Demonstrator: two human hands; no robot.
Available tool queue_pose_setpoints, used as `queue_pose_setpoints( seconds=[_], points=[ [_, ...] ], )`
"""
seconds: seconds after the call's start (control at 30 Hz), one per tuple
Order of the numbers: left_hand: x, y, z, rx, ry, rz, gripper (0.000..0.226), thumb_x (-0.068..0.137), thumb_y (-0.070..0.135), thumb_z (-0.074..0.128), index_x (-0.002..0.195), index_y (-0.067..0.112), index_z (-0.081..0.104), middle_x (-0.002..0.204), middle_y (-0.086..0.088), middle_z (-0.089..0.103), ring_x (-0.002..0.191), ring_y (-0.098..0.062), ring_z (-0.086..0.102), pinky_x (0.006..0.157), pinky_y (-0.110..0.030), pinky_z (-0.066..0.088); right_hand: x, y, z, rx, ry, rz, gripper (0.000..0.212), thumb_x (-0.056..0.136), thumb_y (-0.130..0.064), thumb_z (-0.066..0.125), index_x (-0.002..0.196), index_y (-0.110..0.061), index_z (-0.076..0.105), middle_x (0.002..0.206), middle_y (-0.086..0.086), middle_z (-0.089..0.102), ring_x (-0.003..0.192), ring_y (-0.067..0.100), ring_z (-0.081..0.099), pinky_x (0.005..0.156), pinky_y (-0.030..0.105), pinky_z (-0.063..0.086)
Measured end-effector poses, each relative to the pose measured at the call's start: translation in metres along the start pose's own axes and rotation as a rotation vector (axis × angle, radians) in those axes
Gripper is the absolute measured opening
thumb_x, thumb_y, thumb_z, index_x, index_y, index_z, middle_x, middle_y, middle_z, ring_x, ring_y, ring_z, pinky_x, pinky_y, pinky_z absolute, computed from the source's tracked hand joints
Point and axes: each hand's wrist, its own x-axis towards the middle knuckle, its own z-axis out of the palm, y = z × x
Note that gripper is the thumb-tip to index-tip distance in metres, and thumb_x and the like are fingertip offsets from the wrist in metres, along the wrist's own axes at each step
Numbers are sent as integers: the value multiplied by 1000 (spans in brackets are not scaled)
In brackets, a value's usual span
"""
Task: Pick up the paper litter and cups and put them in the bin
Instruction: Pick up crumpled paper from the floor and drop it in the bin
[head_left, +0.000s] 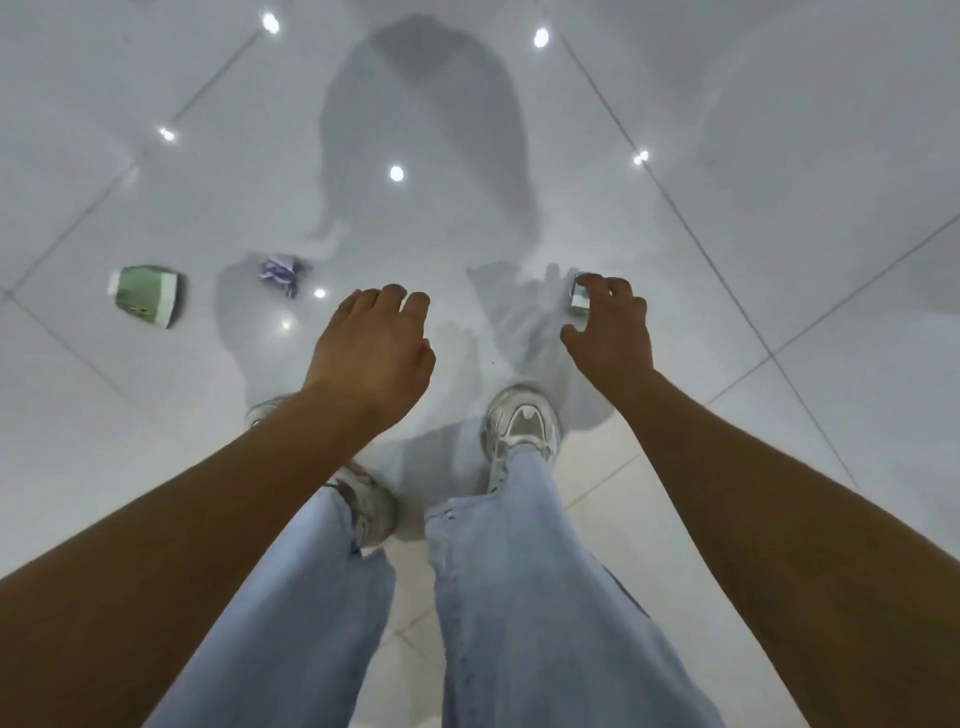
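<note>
So we're looking straight down at a glossy white tiled floor (779, 234), and honestly the cleanup looks like it's barely under way. Our right hand (613, 327) is reaching down over a small cup (579, 297) just ahead of our right shoe (522, 423), fingers curled around its far side with the thumb spread out on the near side. It's hard to say from this angle whether we've actually got hold of it or are only closing in, since most of the cup is hidden behind the fingers. Our left hand (376, 343) hangs out in front with loosely bent fingers and nothing in it. Off to the left, a green and white paper cup (148, 296) lies on its side, and just beside it sits a crumpled purple paper ball (280, 273) (both untouched on the floor, well apart from either hand). No bin anywhere in view, so as far as we can judge nothing is confirmed binned yet, and at least three pieces remain: the small cup, the green one, and the paper wad.
</note>
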Motion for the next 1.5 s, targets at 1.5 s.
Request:
queue_pose_setpoints(
  seconds=[1.5],
  points=[
    [91, -231, 101, -54, 491, 77, 52, 58, 6, 87, 106, 7, 67, 101, -8, 68, 93, -29, 65, 56, -31, 57, 103, -269, 123, -16, -422, -736, 99, 76, -15, 75, 152, -25, 12, 144, 1, 31, 125, 18, 45, 98, 27, 44]
  ],
)
